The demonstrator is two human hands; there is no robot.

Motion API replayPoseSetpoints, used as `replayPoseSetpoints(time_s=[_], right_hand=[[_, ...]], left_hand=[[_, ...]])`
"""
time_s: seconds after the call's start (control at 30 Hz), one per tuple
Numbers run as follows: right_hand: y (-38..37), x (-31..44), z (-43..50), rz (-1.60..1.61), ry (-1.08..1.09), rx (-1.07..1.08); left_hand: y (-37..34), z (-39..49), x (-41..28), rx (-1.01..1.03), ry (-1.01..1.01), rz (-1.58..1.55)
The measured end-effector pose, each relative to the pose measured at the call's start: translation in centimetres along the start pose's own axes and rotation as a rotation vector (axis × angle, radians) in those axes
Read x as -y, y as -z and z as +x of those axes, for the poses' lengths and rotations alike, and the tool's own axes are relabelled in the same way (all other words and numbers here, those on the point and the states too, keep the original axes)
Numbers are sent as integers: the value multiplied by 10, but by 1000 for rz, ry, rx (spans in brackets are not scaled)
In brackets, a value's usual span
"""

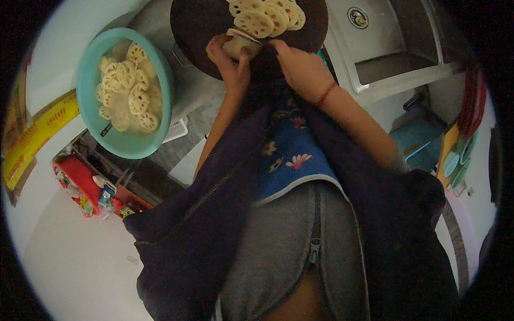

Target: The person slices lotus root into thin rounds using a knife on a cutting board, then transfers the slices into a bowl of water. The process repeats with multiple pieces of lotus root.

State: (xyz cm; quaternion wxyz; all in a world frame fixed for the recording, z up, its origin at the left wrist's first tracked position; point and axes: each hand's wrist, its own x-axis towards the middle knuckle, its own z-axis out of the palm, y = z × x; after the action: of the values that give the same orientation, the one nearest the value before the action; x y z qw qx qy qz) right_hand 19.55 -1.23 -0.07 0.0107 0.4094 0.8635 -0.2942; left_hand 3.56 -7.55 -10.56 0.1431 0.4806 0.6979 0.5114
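On a dark round cutting board (192,40) my left hand (233,66) grips a pale piece of lotus root (239,46) from both sides. My right hand (303,70) is closed just to the right of it, around something mostly hidden; a thin edge like a knife blade (253,38) reaches from that hand across the top of the root, where a slice leans. Several round lotus root slices (255,24), full of holes, overlap on the board beyond my hands. At the left, a turquoise basin (162,96) holds many more slices in cloudy liquid.
A stainless steel sink (375,40) with a drain is at the upper right. Below the basin at the left, a red container (80,180) holds wrappers and small packets. A yellow printed strip (40,136) lies at the far left. Green and blue plastic ware (451,163) stands at the right.
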Motion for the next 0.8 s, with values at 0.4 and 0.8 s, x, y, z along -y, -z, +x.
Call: replayPoseSetpoints(time_s=[0.4,0.8], right_hand=[[29,30,-37,-137,-88,161],[38,39,-25,-142,-106,220]], left_hand=[[-26,-11,21,-189,325,-451],[-30,-2,15,-226,309,-263]])
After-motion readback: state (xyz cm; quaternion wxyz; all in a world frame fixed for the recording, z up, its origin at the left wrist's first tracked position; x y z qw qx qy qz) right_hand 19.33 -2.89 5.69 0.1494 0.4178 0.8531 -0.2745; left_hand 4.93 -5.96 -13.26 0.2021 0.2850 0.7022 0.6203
